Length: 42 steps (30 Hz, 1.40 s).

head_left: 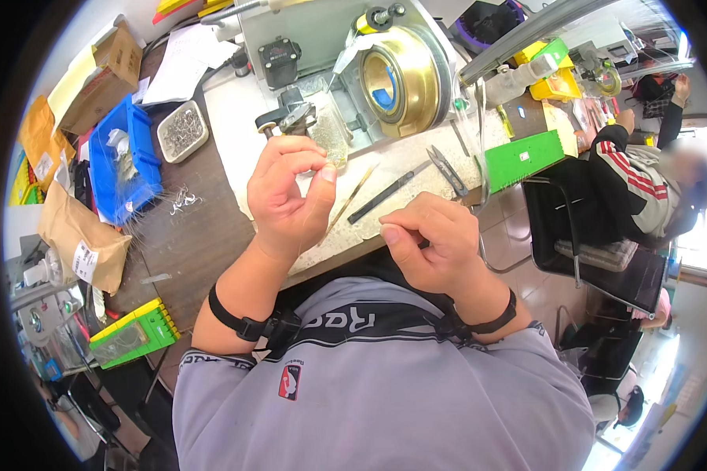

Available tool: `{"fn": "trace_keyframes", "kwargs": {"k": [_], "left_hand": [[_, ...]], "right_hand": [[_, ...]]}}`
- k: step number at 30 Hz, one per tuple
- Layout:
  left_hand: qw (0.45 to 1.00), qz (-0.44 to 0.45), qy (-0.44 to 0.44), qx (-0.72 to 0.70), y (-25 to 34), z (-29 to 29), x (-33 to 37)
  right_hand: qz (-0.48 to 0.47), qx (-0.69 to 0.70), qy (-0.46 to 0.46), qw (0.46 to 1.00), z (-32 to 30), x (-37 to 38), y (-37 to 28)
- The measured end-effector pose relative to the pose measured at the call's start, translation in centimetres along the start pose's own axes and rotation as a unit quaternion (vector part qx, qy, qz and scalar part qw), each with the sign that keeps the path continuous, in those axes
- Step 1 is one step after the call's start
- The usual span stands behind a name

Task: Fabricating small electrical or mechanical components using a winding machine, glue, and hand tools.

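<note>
Your left hand (287, 196) is raised above the workbench (204, 235), thumb and forefinger pinched on something too small to identify, held up as if for inspection. Your right hand (432, 247) sits lower, beside it, curled closed around a thin dark tool. Just beyond both hands lie a black bar (385, 196) and small snips (446, 169), within easy reach

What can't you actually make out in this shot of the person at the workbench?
- Head view: what the left hand pinches, too small to tell.
- What the right hand grips: curled fingers hide it.
- The contents of the blue bin: too small.
- The grey tray of metal bits: too small to identify.
- The seated co-worker: face blurred.
</note>
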<state>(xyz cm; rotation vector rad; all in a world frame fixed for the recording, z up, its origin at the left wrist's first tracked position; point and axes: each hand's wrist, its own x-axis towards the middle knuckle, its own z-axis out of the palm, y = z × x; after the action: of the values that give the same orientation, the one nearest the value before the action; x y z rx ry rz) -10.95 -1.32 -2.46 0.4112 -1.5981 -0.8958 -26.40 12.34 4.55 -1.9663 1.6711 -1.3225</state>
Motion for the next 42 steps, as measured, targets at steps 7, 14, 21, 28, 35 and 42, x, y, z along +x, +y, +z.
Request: {"fn": "trace_keyframes", "kwargs": {"k": [7, 14, 21, 28, 35, 42], "left_hand": [[1.0, 0.014, 0.002, 0.011, -0.2, 0.1, -0.3], [1.0, 0.01, 0.007, 0.016, -0.2, 0.2, -0.5], [1.0, 0.012, -0.009, 0.019, -0.1, -0.1, -0.5], [1.0, -0.002, -0.006, -0.004, -0.1, -0.1, -0.7], [0.998, 0.033, -0.001, 0.048, -0.2, -0.1, -0.1], [0.999, 0.018, 0.01, 0.031, -0.2, 0.1, -0.4]], "right_hand": [[0.003, -0.005, 0.009, 1.0, -0.1, -0.5, 0.1], [0.006, -0.005, 0.028, 1.0, -0.9, -1.2, 0.3], [0.049, -0.087, 0.079, 0.992, -1.7, -2.1, 2.6], [0.118, -0.146, 0.12, 0.975, -3.6, -2.7, 5.2], [0.125, -0.138, -0.002, 0.983, -2.7, -2.9, 6.0], [0.001, -0.234, -0.082, 0.969, -1.1, -2.3, 7.6]]}}
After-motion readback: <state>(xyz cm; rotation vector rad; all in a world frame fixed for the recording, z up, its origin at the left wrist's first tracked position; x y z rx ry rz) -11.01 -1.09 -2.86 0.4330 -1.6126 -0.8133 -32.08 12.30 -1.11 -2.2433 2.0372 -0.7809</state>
